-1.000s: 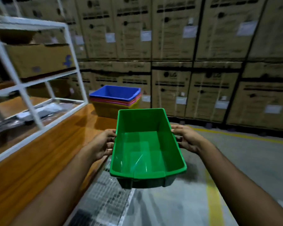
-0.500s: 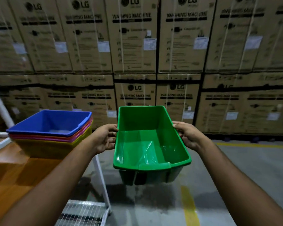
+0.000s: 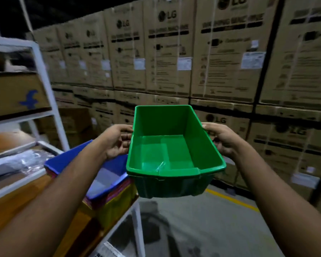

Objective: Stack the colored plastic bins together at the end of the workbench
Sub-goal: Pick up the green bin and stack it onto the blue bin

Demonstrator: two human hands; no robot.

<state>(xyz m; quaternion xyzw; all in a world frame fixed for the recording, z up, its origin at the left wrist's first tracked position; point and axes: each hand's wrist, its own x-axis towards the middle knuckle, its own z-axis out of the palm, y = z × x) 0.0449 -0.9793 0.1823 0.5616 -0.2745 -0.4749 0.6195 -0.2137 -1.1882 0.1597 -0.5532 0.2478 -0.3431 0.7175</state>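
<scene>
An empty green bin (image 3: 174, 156) hangs in the air at the middle of the view. My left hand (image 3: 117, 141) grips its left rim and my right hand (image 3: 220, 139) grips its right rim. Below and to the left stands a stack of nested bins on the end of the wooden workbench (image 3: 13, 204): a blue bin (image 3: 111, 169) on top, a pink rim (image 3: 119, 188) under it, a yellow bin (image 3: 117, 204) at the bottom. My left forearm hides part of the blue bin. The green bin is above and to the right of the stack, apart from it.
A white metal shelf frame (image 3: 44, 86) rises at the left with a cardboard box (image 3: 15, 93) and wrapped items (image 3: 20, 162) on it. A wall of stacked cardboard cartons (image 3: 220, 62) fills the back. Grey floor with a yellow line (image 3: 233, 201) lies at the lower right.
The view has swung back left and come closer to the bench end. The bin stack now sits right under my left forearm, and the green bin is held higher, beside and above it.
</scene>
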